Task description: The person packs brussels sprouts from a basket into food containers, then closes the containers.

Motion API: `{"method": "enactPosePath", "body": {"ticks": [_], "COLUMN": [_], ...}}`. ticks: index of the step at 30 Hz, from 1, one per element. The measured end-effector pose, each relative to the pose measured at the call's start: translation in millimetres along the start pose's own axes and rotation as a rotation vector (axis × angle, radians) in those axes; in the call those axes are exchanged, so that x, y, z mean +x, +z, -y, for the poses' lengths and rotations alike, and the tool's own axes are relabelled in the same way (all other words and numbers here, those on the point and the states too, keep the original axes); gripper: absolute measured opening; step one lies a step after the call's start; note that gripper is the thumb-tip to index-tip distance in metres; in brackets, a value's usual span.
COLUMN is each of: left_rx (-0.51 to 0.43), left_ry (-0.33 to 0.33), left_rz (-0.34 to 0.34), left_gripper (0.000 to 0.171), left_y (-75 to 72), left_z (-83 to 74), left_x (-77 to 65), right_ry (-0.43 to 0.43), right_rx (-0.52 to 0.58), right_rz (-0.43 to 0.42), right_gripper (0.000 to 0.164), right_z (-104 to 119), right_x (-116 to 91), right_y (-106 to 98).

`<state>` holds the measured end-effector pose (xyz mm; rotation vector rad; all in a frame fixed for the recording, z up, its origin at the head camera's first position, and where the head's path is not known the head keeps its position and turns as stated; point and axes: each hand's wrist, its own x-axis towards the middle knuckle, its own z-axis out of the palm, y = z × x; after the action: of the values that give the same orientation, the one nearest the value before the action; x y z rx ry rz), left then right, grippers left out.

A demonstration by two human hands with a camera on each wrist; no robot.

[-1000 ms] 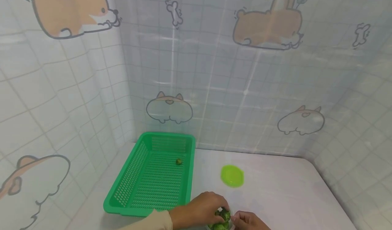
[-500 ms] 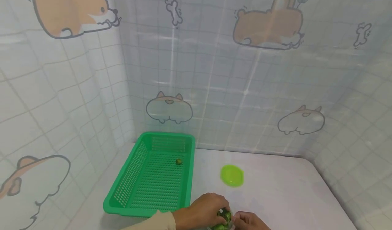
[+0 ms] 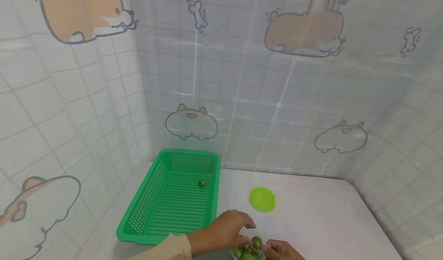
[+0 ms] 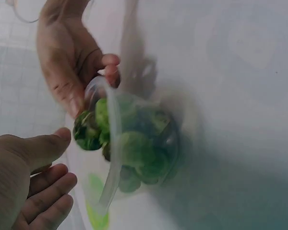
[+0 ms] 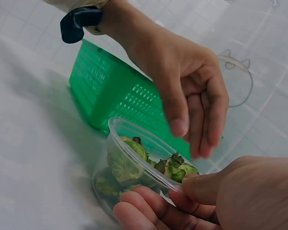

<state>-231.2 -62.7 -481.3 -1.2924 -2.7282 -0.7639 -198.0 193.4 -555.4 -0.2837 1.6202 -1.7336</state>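
Observation:
A clear plastic tub [image 4: 114,158] holds several Brussels sprouts [image 5: 127,163], piled up to its rim at the bottom middle of the head view. My right hand [image 3: 282,250] pinches the tub's rim between thumb and fingers. Just over the tub, my left hand [image 3: 226,229] hovers with thumb and fingers spread apart and nothing between them. One sprout [image 4: 88,132] sits high at the rim, beside the right thumb. The tub's lower part is hidden in the head view but shows through its wall in the left wrist view.
A green slotted basket [image 3: 188,151] stands to the left, with a single sprout [image 3: 202,183] near its far right corner. Beyond the tub a lime-green lid [image 3: 262,199] lies on the white table [image 3: 311,214]. Sheeting with printed dogs [image 3: 242,98] surrounds the table.
My left hand has let go of the sprouts in the tub, lifted slightly and spread its fingers. My right hand keeps its place at the rim.

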Motion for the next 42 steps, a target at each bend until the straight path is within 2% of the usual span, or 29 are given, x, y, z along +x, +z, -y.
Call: {"method": "enactPosePath", "body": {"ticks": [3,8,16,19,25,36,42], "left_rx": [-0.004,-0.087,-0.271,-0.278,-0.262,-0.183,-0.143], "left_ry": [0.004,-0.023,-0.162,-0.224,-0.276,-0.329,-0.365], "left_rz": [-0.055,-0.159,-0.269,-0.32,-0.395,-0.42,-0.395], "left_gripper": [0.03,0.026,0.022,0.022,0.022,0.027,0.03], "left_y": [-7.8,-20.9,-47.4,-54.4,-60.4,-67.9,-69.7], "left_z": [4.5,15.0,42.9,56.8,87.2,126.3,143.1], "left_x": [-2.2,-4.0,-10.7,-15.2,-24.5,-37.8,-39.5], "right_ry": [0.001,0.014,0.025,0.025,0.022,0.006,-0.015], "right_rx": [0.006,-0.003,0.003,-0.003,0.004,-0.024,-0.019], "right_rz": [-0.001,-0.027,-0.027,-0.017,-0.011,-0.024,-0.009], "right_gripper": [0.03,0.03,0.029,0.029,0.029,0.029,0.029], "right_z": [1.3,3.0,4.3,4.7,4.0,1.7,0.3], "right_x": [-0.1,-0.3,-1.6,-1.7,-1.5,0.2,0.5], "right_y": [1.1,3.4,3.3,1.8,0.5,1.9,0.3]}}
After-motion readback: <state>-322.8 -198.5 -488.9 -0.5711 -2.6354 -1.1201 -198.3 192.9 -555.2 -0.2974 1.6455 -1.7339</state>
